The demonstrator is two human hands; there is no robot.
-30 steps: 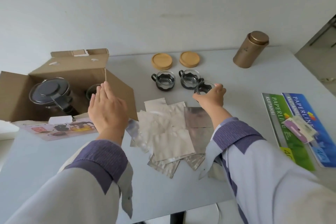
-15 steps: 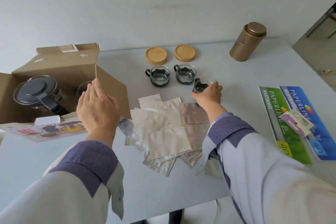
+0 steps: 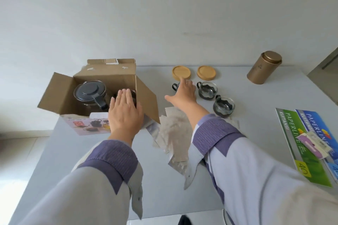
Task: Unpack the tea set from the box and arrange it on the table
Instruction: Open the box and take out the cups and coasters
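While the left hand (image 3: 125,113) is hovering flat, fingers spread and empty, over the open box (image 3: 102,89) holding the teapot (image 3: 90,93), the right hand (image 3: 184,93), open too, is reaching past foil pouches (image 3: 173,133) toward three glass cups (image 3: 223,106)

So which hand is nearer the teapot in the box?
Left. The left hand hovers open at the box's near edge, just right of the teapot. The right hand reaches over the cups, outside the box.

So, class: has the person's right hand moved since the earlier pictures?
Yes. The right hand has let go of the third glass cup and moved left and away, now reaching over the leftmost cup toward the wooden coaster.
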